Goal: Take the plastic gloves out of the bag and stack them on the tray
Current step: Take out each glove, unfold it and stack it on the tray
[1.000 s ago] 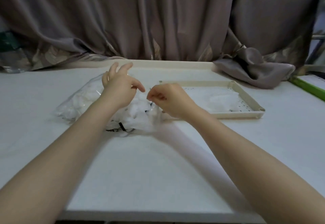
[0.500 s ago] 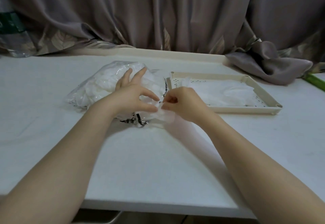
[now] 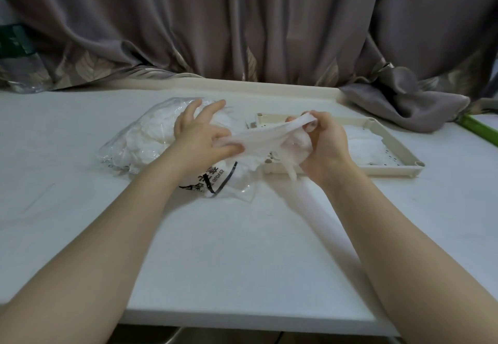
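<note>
Above one bag (image 3: 151,138) and one tray (image 3: 390,167), left hand (image 3: 199,141) and right hand (image 3: 327,145) pinch one glove (image 3: 258,138) in their fingers.

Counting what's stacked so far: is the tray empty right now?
No, white plastic gloves already lie in the tray, while both hands hold another glove between the bag and the tray.
</note>
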The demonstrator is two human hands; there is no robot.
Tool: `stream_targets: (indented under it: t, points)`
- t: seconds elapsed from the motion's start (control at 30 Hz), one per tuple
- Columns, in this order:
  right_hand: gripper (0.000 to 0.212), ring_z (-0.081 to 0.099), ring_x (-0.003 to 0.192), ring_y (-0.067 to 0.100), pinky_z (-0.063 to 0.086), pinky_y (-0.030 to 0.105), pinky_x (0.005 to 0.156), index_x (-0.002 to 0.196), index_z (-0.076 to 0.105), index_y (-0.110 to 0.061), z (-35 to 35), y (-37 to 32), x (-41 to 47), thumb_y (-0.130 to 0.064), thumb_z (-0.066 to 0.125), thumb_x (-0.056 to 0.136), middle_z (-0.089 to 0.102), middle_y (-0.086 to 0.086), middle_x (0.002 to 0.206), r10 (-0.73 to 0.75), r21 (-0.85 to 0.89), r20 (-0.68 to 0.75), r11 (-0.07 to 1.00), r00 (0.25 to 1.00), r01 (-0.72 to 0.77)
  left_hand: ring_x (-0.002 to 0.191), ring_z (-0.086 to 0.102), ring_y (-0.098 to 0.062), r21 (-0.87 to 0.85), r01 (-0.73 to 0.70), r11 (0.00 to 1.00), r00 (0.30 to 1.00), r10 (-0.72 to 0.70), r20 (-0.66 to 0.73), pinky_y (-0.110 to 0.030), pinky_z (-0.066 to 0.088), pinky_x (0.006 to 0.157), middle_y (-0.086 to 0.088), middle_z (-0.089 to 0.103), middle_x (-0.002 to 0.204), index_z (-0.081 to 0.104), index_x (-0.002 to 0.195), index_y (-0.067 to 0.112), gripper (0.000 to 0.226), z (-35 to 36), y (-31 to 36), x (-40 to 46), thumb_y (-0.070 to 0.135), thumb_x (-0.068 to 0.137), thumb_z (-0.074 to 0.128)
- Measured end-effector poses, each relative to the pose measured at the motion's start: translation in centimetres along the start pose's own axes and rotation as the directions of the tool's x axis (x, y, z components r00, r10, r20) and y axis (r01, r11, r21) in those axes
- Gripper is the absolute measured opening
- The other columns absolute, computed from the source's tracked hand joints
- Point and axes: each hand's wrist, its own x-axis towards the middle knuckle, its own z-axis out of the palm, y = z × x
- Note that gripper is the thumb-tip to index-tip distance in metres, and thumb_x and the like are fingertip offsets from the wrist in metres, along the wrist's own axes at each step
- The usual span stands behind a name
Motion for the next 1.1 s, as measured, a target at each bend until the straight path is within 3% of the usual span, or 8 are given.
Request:
stream_targets:
  t: [0.1,0.2,0.4,0.53,0.7,0.9,1.0,1.1]
  points:
    - [0.048,0.051,0.050,0.016,0.042,0.025,0.061,0.042,0.045,-0.015,-0.5,-0.6,0.6,-0.018,0.042,0.089,0.050,-0.001,0.052,0.006,-0.017,-0.122,1.000,0.992,-0.008,0.137,0.022,-0.005,-0.323,-0.096,0.941,0.989,0.053,-0.139,-0.025,0.017,0.107,0.020,0.039,0.140,0.062,0.071,0.025,0.014,-0.5,1.3,-0.1,0.030,0.083,0.069]
    - [0.049,0.040,0.040,0.011,0.036,0.020,0.048,0.036,0.036,-0.019,-0.9,-1.7,1.1,-0.011,0.044,0.084,0.038,-0.007,0.043,-0.049,-0.093,-0.200,0.995,0.979,0.031,0.092,0.059,-0.007,-0.709,-0.126,0.694,0.989,0.029,-0.147,-0.026,0.042,0.088,0.012,0.066,0.096,0.067,0.073,0.015,0.017,-1.1,2.8,0.0,0.024,0.087,0.062]
    - [0.037,0.045,0.051,0.019,0.043,0.025,0.055,0.044,0.042,-0.013,-1.8,-4.9,-0.2,-0.012,0.031,0.079,0.046,0.001,0.050,0.035,-0.521,0.084,0.853,0.996,0.014,0.063,0.053,-0.013,-0.939,0.009,0.343,1.000,0.013,0.014,-0.026,0.043,0.063,0.002,0.060,0.068,0.059,0.075,0.015,0.020,-2.7,5.8,1.2,0.015,0.092,0.048]
    - [0.024,0.062,0.079,0.020,0.041,0.036,0.082,0.073,0.052,-0.015,-2.2,-6.3,-0.6,-0.034,0.045,0.085,0.069,0.004,0.083,-0.052,-0.705,0.133,0.696,0.990,0.132,0.056,0.049,-0.010,-0.917,0.095,0.388,0.966,0.186,0.178,-0.021,0.042,0.054,0.003,0.053,0.064,0.063,0.069,0.018,0.028,-3.3,7.9,1.8,0.016,0.090,0.044]
    - [0.038,0.061,0.109,0.019,0.040,0.037,0.102,0.114,0.059,-0.017,-1.3,-6.6,-1.7,-0.036,0.055,0.082,0.067,0.001,0.109,-0.034,-0.665,0.449,0.655,0.893,0.359,0.049,0.044,-0.009,-0.837,0.086,0.541,0.955,0.195,0.224,-0.017,0.039,0.050,0.000,0.051,0.059,0.062,0.081,0.010,0.010,-2.7,10.6,2.4,0.016,0.086,0.055]
    - [0.033,0.060,0.074,0.015,0.049,0.020,0.062,0.110,0.059,0.007,-1.1,-7.4,-3.2,-0.016,0.059,0.087,0.063,0.009,0.087,0.132,-0.681,0.566,0.631,0.814,0.371,0.050,0.048,-0.007,-0.733,0.093,0.673,0.964,0.123,0.235,-0.015,0.042,0.050,0.005,0.051,0.055,0.055,0.066,0.016,0.022,-2.8,11.5,2.7,0.018,0.088,0.060]
    - [0.012,0.055,0.052,0.006,0.043,0.015,0.046,0.074,0.062,-0.009,-2.2,-8.0,-3.4,-0.019,0.061,0.081,0.059,-0.004,0.062,0.176,-0.687,0.501,0.676,0.848,0.266,0.065,0.061,-0.009,-0.717,0.147,0.682,0.941,0.128,0.314,-0.023,0.050,0.069,0.004,0.063,0.069,0.058,0.072,0.016,0.012,-2.6,10.6,2.8,0.016,0.079,0.068]
    - [0.011,0.054,0.052,0.008,0.042,0.018,0.046,0.074,0.060,-0.015,-3.4,-8.4,-3.1,-0.021,0.060,0.082,0.058,-0.004,0.061,0.223,-0.667,0.461,0.726,0.859,0.169,0.066,0.062,-0.009,-0.736,0.168,0.656,0.912,0.179,0.369,-0.021,0.052,0.067,0.001,0.064,0.071,0.060,0.078,0.012,0.013,-2.0,9.8,2.7,0.011,0.068,0.067]
